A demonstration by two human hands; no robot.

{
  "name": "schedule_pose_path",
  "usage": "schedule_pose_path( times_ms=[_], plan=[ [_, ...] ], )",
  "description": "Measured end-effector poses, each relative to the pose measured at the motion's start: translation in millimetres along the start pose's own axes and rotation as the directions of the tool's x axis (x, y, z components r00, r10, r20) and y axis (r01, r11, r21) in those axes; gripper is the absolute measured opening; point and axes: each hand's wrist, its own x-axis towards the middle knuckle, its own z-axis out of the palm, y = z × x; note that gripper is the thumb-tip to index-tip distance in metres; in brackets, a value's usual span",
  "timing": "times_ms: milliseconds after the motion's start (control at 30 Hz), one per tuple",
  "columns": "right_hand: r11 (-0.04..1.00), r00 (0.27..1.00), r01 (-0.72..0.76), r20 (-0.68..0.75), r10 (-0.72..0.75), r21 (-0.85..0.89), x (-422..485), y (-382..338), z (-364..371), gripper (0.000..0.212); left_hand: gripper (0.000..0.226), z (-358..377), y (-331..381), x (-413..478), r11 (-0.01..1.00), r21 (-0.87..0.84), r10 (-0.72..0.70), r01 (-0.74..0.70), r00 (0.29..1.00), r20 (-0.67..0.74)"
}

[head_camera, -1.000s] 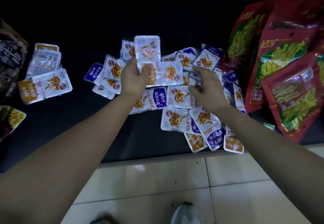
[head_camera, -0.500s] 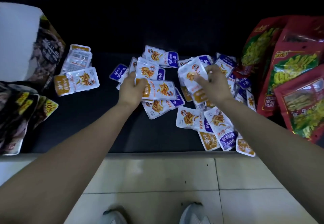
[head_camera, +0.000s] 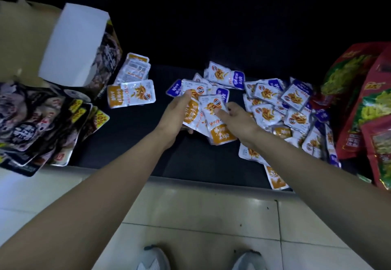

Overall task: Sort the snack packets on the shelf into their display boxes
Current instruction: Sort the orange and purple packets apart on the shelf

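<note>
Both bare hands met over the middle of the dark shelf (head_camera: 131, 142). The left hand (head_camera: 176, 119) was closed around a small stack of orange-ended packets (head_camera: 193, 117), fingers under it and thumb along its left edge. The right hand (head_camera: 238, 119) pinched one orange-ended packet (head_camera: 218, 125) that lay on top of that stack, thumb pressed on its face; how far the other fingers curled beneath it could not be made out, since the packet hid them.

To the right of the hands lay a loose pile of small packets (head_camera: 294, 111), purple-ended and orange-ended ones mixed and overlapping, a few reaching the shelf's front edge. Behind the hands sat a few more purple-ended packets (head_camera: 226, 75). Well to the left, a short separate stack of orange-ended packets (head_camera: 131, 93) rested just beside an open display box (head_camera: 74, 43), whose pale flap stood up. Dark snack bags (head_camera: 42, 121) overlapped in front of that box at the left end of the shelf. Large red bags (head_camera: 364, 100) leaned at the right end, touching the loose pile. Below the shelf were pale floor tiles (head_camera: 201, 216) and the toes of two grey shoes (head_camera: 154, 257).
</note>
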Motion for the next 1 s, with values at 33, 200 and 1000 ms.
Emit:
schedule_pose_path(
  times_ms=[33, 200, 1000],
  plan=[
    [1.000, 0.997, 0.014, -0.075, -0.012, 0.028, 2.0, -3.1, 6.1, 0.030, 0.036, -5.9, 0.6, -2.6, 1.000, -0.019, 0.004, -0.003, 1.000, 0.017],
    [0.981, 0.975, -0.002, -0.219, 0.045, 0.193, 7.6, -21.6, 33.4, 0.025, 0.041, -30.6, -5.1, -9.8, 0.999, -0.025, 0.030, -0.031, 0.999, -0.018],
    [0.966, 0.965, -0.217, 0.179, 0.190, 0.142, 23.5, -48.2, 82.0, 0.036, 0.049, -140.7, 14.2, -14.0, 0.363, 0.914, 0.491, 0.184, 0.795, -0.355]
  ],
)
